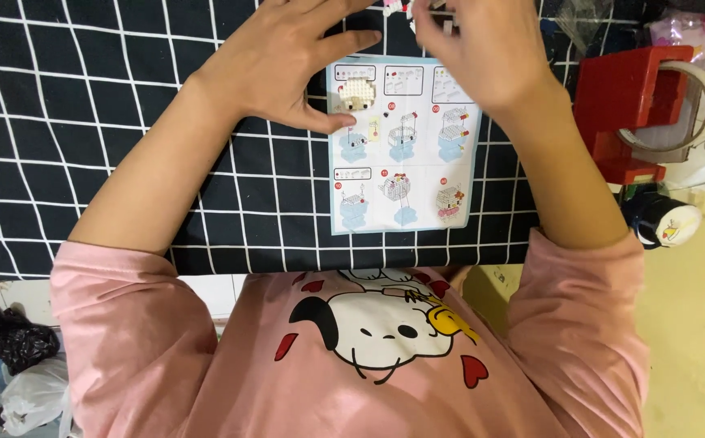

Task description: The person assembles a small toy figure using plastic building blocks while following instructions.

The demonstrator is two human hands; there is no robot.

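Nearest to the camera is the pink shirt point(368, 357) with a cartoon dog on it, and both forearms reach away from it over the black cloth with white squares point(85, 122). On this cloth lies the instruction sheet point(405, 146), flat, with small drawings of building steps. The left hand point(287, 57) rests on the top left corner of the sheet, its fingers spread open, and the thumb lies just beside a small cream block model point(355, 97) that stands on the paper. The right hand point(474, 49) is further away, at the top edge of the view; its fingers are curled around some small pieces point(429, 10), but I cannot tell what exactly they grip. It seems a small piece is being fitted, following the sheet. To the right stands a red tape holder point(628, 105).
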